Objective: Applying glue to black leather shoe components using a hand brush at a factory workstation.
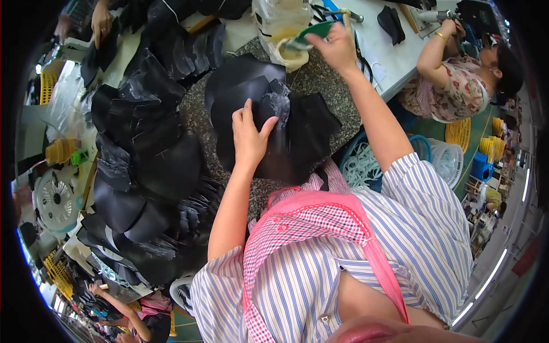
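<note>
My left hand (249, 137) lies with thumb and fingers spread on a stack of black leather-like pieces (234, 91), pressing on them. Whitish smears mark the edge (279, 103) of the pieces just beyond my thumb. My right hand (336, 50) is closed on a flat green spreader (314, 33), whose far end is at the mouth of a cream-coloured, glue-crusted cup (289, 57). Behind this cup is a cloudy plastic container (281, 20). More black pieces (317, 117) lie to the right of my left hand, on a speckled stone slab (346, 108).
Overlapping black pieces (154, 154) are piled on the left. A hammer (346, 12) lies at the back, by a white table (374, 51). Blue baskets (420, 147) with pale strips (363, 166) stand at right. Co-workers (457, 80) work at right, upper left and lower left.
</note>
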`<state>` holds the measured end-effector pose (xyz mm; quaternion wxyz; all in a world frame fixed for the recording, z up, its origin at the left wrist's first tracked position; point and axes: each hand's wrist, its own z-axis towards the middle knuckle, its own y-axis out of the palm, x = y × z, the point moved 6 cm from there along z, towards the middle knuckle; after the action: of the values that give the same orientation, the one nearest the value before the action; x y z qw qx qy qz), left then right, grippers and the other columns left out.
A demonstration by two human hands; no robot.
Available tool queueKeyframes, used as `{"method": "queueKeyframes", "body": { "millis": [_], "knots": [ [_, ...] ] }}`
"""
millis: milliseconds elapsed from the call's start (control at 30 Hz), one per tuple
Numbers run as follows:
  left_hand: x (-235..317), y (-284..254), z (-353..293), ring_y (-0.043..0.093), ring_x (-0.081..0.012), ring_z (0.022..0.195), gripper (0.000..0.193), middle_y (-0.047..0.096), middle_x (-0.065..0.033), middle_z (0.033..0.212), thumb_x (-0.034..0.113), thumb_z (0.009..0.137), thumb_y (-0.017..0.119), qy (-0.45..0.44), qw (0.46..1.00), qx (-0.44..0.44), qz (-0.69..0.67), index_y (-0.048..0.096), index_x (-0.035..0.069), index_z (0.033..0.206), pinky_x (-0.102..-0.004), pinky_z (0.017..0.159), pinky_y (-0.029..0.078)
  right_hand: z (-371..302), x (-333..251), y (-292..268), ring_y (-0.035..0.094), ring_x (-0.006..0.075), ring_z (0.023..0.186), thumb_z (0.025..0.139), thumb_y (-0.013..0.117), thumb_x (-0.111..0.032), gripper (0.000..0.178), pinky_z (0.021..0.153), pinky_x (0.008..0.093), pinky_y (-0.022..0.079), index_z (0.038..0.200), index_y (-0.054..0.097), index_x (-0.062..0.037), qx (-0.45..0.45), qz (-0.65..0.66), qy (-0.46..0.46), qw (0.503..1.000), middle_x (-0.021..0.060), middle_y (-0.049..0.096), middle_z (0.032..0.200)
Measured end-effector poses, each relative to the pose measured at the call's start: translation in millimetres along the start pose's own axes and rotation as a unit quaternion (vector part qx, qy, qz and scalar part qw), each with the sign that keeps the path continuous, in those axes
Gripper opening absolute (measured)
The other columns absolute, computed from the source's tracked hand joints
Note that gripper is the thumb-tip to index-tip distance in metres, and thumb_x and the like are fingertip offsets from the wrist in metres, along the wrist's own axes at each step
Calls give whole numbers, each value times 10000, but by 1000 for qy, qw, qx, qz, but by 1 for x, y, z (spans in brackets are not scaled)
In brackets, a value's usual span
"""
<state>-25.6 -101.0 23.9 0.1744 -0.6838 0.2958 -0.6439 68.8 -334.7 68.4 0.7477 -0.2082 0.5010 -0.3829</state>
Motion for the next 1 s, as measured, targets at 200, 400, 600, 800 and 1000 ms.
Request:
{"method": "queueKeyframes", "body": {
  "millis": [200,400,600,800,1000],
  "knots": [
    [-10,14,5,478,-199,649,269,506,-119,704,158,674,619,-91,977,-43,-190,466,-6,822,-291,624,396,-30,38,-21,520,89,596,696,627,-137,114,560,222,400,766,626,-48,-35,224,129,965,10,595,651],
    [-19,-75,9,519,-119,808,214,534,-35,942,30,782,497,-125,814,100,-558,473,30,994,-241,724,422,-50,40,-41,465,60,572,730,605,-135,133,514,207,357,746,597,-3,-28,191,192,962,13,571,661],
    [2,-73,26,484,-114,624,156,540,-92,679,116,717,577,7,974,122,-193,528,-22,771,-241,594,393,-67,1,-15,520,88,665,762,558,-124,132,554,199,387,843,563,-19,-18,486,257,835,53,587,812],
    [-35,24,20,379,-44,571,211,492,16,636,161,833,450,-157,871,6,-466,469,24,674,-196,526,346,-61,-88,6,491,136,624,710,563,-19,93,574,229,398,802,579,-24,-145,275,23,950,24,584,730],
    [-41,28,17,532,-130,737,196,552,-66,874,147,854,400,-277,736,30,-616,486,-15,922,-237,667,431,-78,-115,18,478,173,633,586,643,-29,148,566,266,396,716,602,-85,-270,93,-133,949,25,565,657]
  ]
}}
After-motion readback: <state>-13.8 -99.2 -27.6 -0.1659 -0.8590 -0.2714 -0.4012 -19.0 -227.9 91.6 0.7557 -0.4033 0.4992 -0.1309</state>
